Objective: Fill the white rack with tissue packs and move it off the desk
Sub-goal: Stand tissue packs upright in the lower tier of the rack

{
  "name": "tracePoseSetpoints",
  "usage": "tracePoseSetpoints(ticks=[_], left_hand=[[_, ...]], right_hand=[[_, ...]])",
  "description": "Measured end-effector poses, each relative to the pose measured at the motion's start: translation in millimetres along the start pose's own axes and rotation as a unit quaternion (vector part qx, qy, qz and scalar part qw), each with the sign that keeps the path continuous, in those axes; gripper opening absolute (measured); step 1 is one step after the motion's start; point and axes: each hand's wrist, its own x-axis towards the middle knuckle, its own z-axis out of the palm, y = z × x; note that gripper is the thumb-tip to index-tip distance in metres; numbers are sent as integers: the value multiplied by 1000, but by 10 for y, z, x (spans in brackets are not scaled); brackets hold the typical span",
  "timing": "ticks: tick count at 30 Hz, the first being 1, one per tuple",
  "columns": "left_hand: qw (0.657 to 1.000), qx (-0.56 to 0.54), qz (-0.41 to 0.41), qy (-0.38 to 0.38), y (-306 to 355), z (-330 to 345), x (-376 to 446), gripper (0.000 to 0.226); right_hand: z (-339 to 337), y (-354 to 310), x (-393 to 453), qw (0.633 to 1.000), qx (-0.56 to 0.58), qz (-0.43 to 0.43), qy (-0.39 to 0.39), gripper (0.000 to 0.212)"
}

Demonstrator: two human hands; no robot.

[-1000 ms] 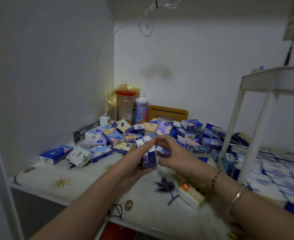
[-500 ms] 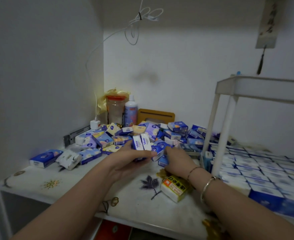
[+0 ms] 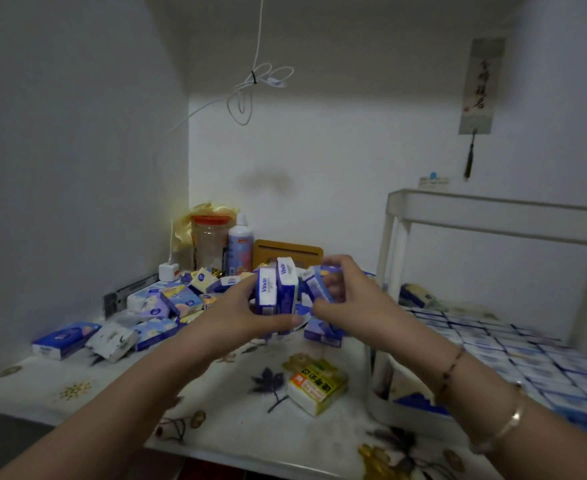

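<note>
at the centre of the frame, the left hand (image 3: 240,317) is gripping upright blue tissue packs (image 3: 278,289), and the right hand (image 3: 344,296) is pinching another pack against them. at right, the white rack (image 3: 493,216) is sitting on the desk (image 3: 216,393), its lower shelf mostly filled; many loose packs (image 3: 167,303) are waiting, so filling and moving remain.
</note>
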Motion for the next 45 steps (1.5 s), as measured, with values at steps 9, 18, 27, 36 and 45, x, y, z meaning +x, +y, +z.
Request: tracePoseSetpoints(ticks=[9, 18, 27, 36, 45], left_hand=[[983, 132, 124, -36, 628, 747, -247, 55], [936, 293, 197, -17, 834, 2061, -64, 65], [940, 196, 205, -190, 719, 2533, 128, 57], [949, 111, 206, -214, 633, 2551, 207, 41], [906, 268, 296, -142, 638, 2688, 299, 36]], right_hand=[[-741, -81, -724, 982, 177, 38, 46, 33], [-1687, 405, -1476, 961, 233, 122, 85, 39], [-2199, 907, -1866, 967, 122, 194, 108, 39], [-1960, 1026, -1773, 983, 22, 122, 138, 33], [-2164, 1121, -1811, 984, -16, 129, 122, 28]])
